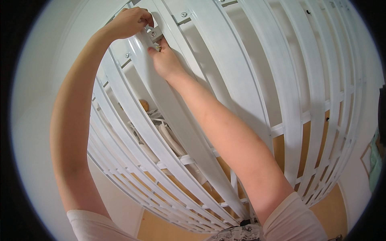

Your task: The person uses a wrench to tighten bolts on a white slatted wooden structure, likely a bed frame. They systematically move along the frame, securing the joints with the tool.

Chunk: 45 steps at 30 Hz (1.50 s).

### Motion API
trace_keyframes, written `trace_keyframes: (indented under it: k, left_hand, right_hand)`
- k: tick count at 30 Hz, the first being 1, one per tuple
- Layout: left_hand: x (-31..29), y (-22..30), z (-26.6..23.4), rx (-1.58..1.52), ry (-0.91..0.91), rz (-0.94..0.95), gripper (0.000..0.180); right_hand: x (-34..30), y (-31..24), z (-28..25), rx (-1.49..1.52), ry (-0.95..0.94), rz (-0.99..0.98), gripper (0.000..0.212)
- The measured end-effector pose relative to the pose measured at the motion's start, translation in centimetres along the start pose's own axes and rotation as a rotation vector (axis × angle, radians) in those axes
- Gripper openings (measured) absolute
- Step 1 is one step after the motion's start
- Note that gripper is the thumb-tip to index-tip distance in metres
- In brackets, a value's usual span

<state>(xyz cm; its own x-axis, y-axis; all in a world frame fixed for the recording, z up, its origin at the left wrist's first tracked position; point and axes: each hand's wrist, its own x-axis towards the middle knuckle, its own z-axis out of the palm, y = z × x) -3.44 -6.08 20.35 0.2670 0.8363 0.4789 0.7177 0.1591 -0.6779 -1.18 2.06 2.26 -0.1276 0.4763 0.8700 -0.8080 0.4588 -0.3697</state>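
Note:
Both my arms reach up to the far end of a white slatted metal bed frame (237,60). A small grey metal bracket (156,36) with a round-headed bolt (153,34) sits there, between two slats. My left hand (130,23) is bent over the far side of the bracket, its fingers curled; what they pinch is hidden. On the near side, just below the bracket, is my right hand (167,62), thumb and forefinger closed around a small brassy thing (159,48) too small to name. Its other fingers are hidden under the frame.
More bolts (184,15) show along the far rail. Under the slats lie white bundled items (171,138) and a round tan object (144,105). Wooden floor (329,211) shows below, with white walls (40,100) around. Green cloth (374,160) hangs at the right.

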Motion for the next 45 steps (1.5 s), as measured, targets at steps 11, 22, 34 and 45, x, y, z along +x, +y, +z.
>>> trace_keyframes:
  k: [11, 22, 34, 45]
  left_hand:
    - [0.1, 1.4, 1.0, 0.207, -0.054, -0.117, 0.029]
    - [0.1, 1.9, 0.3, 0.111, -0.135, -0.236, 0.032]
    - [0.6, 2.1, -1.0, 0.026, -0.253, -0.303, 0.026]
    - [0.4, 2.5, -0.7, 0.062, -0.145, -0.256, 0.024]
  right_hand:
    - [-0.3, -0.3, 0.2, -0.036, 0.011, 0.0, 0.064]
    - [-0.6, -0.4, 0.5, -0.016, -0.004, -0.041, 0.07]
    - [-0.5, 1.2, 1.6, -0.088, 0.02, -0.001, 0.07]
    - [-0.4, 2.7, 1.8, -0.182, 0.066, -0.166, 0.067]
